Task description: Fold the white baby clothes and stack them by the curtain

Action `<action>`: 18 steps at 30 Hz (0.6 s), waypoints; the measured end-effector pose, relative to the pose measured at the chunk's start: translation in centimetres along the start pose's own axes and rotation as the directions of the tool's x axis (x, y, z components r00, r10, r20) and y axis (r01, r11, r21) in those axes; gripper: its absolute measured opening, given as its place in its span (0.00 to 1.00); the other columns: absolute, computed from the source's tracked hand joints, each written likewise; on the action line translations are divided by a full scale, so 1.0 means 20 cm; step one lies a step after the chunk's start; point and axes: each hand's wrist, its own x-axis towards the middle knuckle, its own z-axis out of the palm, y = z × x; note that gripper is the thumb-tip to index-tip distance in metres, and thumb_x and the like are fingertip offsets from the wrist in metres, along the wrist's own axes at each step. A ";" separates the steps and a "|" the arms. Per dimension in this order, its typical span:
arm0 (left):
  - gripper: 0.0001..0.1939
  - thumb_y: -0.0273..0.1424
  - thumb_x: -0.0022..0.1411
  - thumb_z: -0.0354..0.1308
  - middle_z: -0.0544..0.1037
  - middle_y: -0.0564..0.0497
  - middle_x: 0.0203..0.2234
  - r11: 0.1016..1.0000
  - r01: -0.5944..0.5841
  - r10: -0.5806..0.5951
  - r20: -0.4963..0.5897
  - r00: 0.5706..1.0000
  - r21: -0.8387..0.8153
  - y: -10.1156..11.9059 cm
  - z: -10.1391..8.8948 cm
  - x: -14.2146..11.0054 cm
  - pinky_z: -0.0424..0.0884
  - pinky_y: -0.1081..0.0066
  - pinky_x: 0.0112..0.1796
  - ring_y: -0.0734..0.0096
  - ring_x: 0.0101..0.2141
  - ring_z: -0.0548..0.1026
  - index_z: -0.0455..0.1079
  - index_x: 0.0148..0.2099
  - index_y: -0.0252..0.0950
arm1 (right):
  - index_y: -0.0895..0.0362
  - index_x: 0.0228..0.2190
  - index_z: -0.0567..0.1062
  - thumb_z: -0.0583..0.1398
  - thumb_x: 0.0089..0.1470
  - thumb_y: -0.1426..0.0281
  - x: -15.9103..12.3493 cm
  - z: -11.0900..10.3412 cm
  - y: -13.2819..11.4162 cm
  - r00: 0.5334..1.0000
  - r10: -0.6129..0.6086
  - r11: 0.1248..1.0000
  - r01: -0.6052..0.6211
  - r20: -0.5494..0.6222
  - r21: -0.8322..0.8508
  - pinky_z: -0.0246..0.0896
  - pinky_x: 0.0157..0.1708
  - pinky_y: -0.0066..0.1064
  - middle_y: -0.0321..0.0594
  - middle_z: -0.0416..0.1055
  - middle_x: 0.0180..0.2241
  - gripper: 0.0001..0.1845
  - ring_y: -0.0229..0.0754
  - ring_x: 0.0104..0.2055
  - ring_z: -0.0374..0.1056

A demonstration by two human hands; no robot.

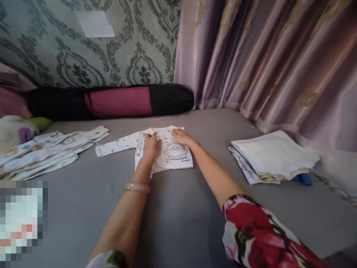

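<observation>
A small white baby shirt (171, 162) lies on the grey bed sheet, with a line-drawn animal face and lettering on its front. One speckled sleeve (118, 144) stretches out to the left; on the right side no sleeve shows. My left hand (152, 146) rests on the shirt's left part below the neckline, fingers bent down onto the cloth and thumb apart. Near the right shoulder, my right hand (180, 136) lies flat on the fabric with its fingers stretched out. A pale bangle (137, 188) circles my left wrist.
Folded white clothes (275, 154) are stacked on the right. Printed baby clothes (52, 152) lie spread at left, beside a plush toy (12, 132). A long black and maroon bolster (118, 101) runs along the wall, and a curtain (259, 56) hangs at right.
</observation>
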 end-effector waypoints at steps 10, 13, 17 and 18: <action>0.12 0.30 0.66 0.47 0.76 0.43 0.38 0.952 -0.273 0.304 0.332 0.893 -0.138 0.43 -0.06 -0.36 0.66 0.64 0.48 0.60 0.43 0.71 0.72 0.42 0.36 | 0.63 0.40 0.77 0.63 0.48 0.70 0.09 -0.15 0.13 0.918 0.395 0.919 -0.395 -0.022 0.011 0.67 0.42 0.34 0.55 0.77 0.40 0.16 0.51 0.44 0.73; 0.13 0.33 0.67 0.48 0.74 0.42 0.41 0.957 -0.277 0.290 0.340 0.895 -0.088 0.48 -0.02 -0.41 0.65 0.62 0.47 0.59 0.44 0.70 0.71 0.47 0.36 | 0.62 0.41 0.78 0.62 0.46 0.73 0.06 -0.16 0.08 0.925 0.378 0.926 -0.378 -0.040 0.010 0.67 0.43 0.35 0.56 0.76 0.42 0.18 0.52 0.47 0.72; 0.15 0.38 0.67 0.47 0.73 0.42 0.44 0.960 -0.280 0.268 0.326 0.906 -0.012 0.48 0.01 -0.42 0.64 0.58 0.49 0.57 0.45 0.68 0.71 0.48 0.38 | 0.63 0.42 0.78 0.61 0.47 0.72 0.05 -0.17 0.04 0.919 0.388 0.922 -0.386 -0.073 0.031 0.66 0.43 0.35 0.57 0.77 0.40 0.18 0.53 0.47 0.73; 0.16 0.38 0.67 0.47 0.73 0.42 0.44 0.960 -0.278 0.266 0.322 0.909 -0.008 0.48 0.02 -0.42 0.64 0.58 0.49 0.56 0.46 0.68 0.71 0.48 0.38 | 0.63 0.42 0.78 0.61 0.48 0.71 0.05 -0.17 0.04 0.916 0.394 0.919 -0.393 -0.076 0.031 0.66 0.43 0.35 0.57 0.77 0.40 0.18 0.53 0.48 0.72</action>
